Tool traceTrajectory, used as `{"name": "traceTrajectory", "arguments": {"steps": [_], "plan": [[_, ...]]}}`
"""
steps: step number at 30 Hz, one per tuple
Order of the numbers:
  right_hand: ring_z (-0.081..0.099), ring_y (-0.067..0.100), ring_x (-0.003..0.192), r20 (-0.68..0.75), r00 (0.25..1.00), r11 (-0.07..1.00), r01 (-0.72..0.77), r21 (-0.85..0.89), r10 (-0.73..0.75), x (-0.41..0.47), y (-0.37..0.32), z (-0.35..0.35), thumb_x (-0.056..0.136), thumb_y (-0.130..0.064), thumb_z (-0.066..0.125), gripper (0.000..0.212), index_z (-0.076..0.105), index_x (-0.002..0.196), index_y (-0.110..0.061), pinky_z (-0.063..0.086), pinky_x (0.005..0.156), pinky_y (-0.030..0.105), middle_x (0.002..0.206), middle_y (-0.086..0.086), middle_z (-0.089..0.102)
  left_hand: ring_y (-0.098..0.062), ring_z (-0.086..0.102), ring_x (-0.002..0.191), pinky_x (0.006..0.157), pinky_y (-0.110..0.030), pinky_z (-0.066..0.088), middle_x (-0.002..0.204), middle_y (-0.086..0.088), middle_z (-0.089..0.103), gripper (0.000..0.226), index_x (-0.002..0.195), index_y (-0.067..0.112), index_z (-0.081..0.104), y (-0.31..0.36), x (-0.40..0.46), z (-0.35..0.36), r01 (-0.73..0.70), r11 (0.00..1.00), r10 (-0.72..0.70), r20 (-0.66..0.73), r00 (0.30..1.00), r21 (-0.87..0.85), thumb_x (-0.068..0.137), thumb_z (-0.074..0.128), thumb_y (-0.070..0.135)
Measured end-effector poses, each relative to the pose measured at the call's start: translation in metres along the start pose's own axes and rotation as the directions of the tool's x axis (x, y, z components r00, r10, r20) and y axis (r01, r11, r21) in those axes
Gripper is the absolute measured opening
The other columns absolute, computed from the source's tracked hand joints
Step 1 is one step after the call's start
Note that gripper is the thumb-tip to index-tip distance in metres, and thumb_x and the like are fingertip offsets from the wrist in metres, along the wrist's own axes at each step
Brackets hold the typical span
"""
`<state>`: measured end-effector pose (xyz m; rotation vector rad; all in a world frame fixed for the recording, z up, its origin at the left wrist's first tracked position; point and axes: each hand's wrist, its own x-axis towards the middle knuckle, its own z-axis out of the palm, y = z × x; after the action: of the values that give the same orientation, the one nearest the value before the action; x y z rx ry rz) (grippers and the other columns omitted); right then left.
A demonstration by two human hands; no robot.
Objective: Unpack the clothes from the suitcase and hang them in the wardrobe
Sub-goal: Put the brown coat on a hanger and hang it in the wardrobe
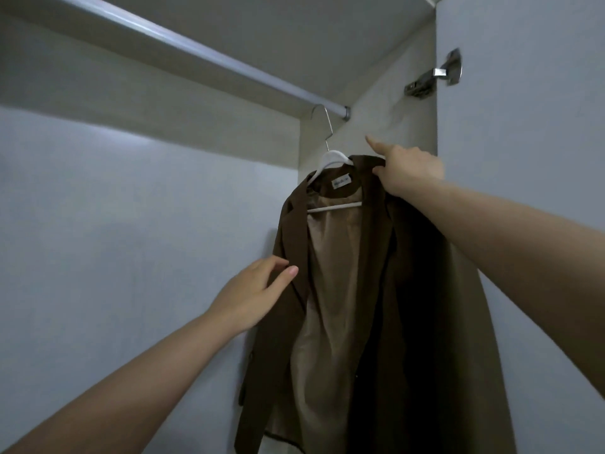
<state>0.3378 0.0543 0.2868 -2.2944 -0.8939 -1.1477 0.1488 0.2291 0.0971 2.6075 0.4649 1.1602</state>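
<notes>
Reaching up from seven o'clock, the left hand [252, 290] lies against the front edge of a brown blazer [409, 322], its grip spread, with straight fingers touching the near lapel and the thumb resting on the cloth. From four o'clock the right hand [409, 172] comes in higher, its grip pinching the blazer's collar at the shoulder, while the forefinger points up toward eleven o'clock. The blazer hangs open inside the wardrobe, toward the right of centre, showing a tan satin lining [330, 290] and a small white neck label [341, 183]. It sits on a white plastic hanger [332, 160], whose crossbar shows below the label. The hanger's metal hook [322, 126] is looped over the silver clothes rail [196, 50] near its right-hand end bracket. Behind are the pale back panel [114, 224] and the side wall [376, 109]. At two o'clock, a metal door hinge [435, 75] joins the side wall to the open door [523, 109].
</notes>
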Motion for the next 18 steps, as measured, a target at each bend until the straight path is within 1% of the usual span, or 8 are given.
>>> {"name": "traceTrajectory", "arguments": {"steps": [2, 3, 5, 7, 9, 12, 16, 18], "plan": [[0.057, 0.026, 0.078, -0.002, 1.0, 1.0, -0.024, 0.002, 0.024, 0.022, -0.002, 0.006, 0.101, -0.031, 0.045, 0.064, 0.01, 0.149, -0.055, 0.049, 0.067, 0.036, 0.114, 0.01, 0.065, -0.007, 0.054, 0.118, 0.102, -0.034, 0.045, 0.13, 0.01, 0.058, 0.053, 0.13, 0.03, 0.054, -0.002, 0.023, -0.003, 0.011, 1.0, -0.013, -0.063, 0.998, -0.029, 0.094, 0.032, 0.064], [0.058, 0.026, 0.082, -0.004, 0.999, 0.999, -0.04, 0.013, 0.04, 0.033, -0.002, 0.009, 0.101, -0.027, 0.046, 0.066, 0.01, 0.149, -0.055, 0.049, 0.069, 0.037, 0.115, 0.01, 0.064, -0.007, 0.054, 0.117, 0.101, -0.034, 0.046, 0.128, 0.011, 0.059, 0.051, 0.129, 0.03, 0.054, -0.003, 0.033, -0.006, 0.008, 1.0, -0.01, -0.082, 0.997, -0.027, 0.095, 0.034, 0.063], [0.061, 0.03, 0.097, 0.006, 0.997, 0.993, -0.081, 0.082, 0.081, 0.055, 0.001, 0.016, 0.098, -0.021, 0.048, 0.071, 0.012, 0.149, -0.055, 0.051, 0.077, 0.039, 0.125, 0.01, 0.061, -0.007, 0.054, 0.118, 0.101, -0.034, 0.045, 0.127, 0.012, 0.059, 0.046, 0.128, 0.029, 0.055, -0.007, 0.051, -0.009, -0.006, 0.999, 0.002, -0.122, 0.993, -0.032, 0.097, 0.038, 0.058], [0.058, 0.033, 0.112, 0.012, 0.993, 0.979, -0.12, 0.167, 0.12, 0.078, 0.004, 0.018, 0.097, -0.019, 0.049, 0.071, 0.015, 0.149, -0.053, 0.05, 0.085, 0.041, 0.135, 0.009, 0.056, -0.007, 0.054, 0.118, 0.099, -0.03, 0.044, 0.126, 0.012, 0.059, 0.039, 0.127, 0.028, 0.055, -0.012, 0.068, -0.012, -0.014, 0.999, 0.007, -0.155, 0.988, -0.045, 0.099, 0.041, 0.052], [0.053, 0.035, 0.121, 0.013, 0.989, 0.962, -0.149, 0.23, 0.15, 0.103, 0.006, 0.018, 0.096, -0.018, 0.051, 0.072, 0.017, 0.15, -0.051, 0.048, 0.094, 0.044, 0.143, 0.01, 0.05, -0.006, 0.054, 0.115, 0.094, -0.026, 0.042, 0.123, 0.013, 0.059, 0.036, 0.127, 0.027, 0.055, -0.017, 0.082, -0.014, -0.026, 0.999, 0.02, -0.176, 0.984, -0.034, 0.1, 0.042, 0.048], [0.05, 0.037, 0.124, 0.012, 0.985, 0.937, -0.165, 0.307, 0.17, 0.132, 0.007, 0.019, 0.093, -0.015, 0.053, 0.073, 0.021, 0.15, -0.049, 0.046, 0.102, 0.049, 0.146, 0.011, 0.046, -0.004, 0.055, 0.111, 0.09, -0.027, 0.043, 0.119, 0.014, 0.06, 0.037, 0.127, 0.029, 0.054, -0.023, 0.1, -0.014, -0.034, 0.999, 0.039, -0.181, 0.983, 0.03, 0.098, 0.044, 0.05], [0.049, 0.036, 0.126, -0.04, 0.986, 0.933, -0.141, 0.33, 0.163, 0.16, 0.007, 0.038, 0.094, -0.019, 0.052, 0.063, 0.033, 0.147, -0.047, 0.045, 0.103, 0.043, 0.143, 0.01, 0.049, -0.008, 0.057, 0.111, 0.095, -0.034, 0.048, 0.112, 0.019, 0.058, 0.039, 0.128, 0.032, 0.05, -0.023, 0.123, -0.017, -0.02, 0.992, 0.042, -0.173, 0.984, 0.123, 0.097, 0.043, 0.055], [0.049, 0.034, 0.127, -0.015, 0.987, 0.923, -0.144, 0.356, 0.16, 0.173, 0.005, 0.051, 0.094, -0.022, 0.055, 0.06, 0.037, 0.146, -0.045, 0.044, 0.104, 0.04, 0.143, 0.008, 0.049, -0.009, 0.057, 0.111, 0.096, -0.038, 0.049, 0.108, 0.021, 0.055, 0.039, 0.128, 0.033, 0.049, -0.019, 0.13, -0.018, -0.032, 0.985, 0.063, -0.179, 0.982, 0.171, 0.097, 0.044, 0.055]]}}
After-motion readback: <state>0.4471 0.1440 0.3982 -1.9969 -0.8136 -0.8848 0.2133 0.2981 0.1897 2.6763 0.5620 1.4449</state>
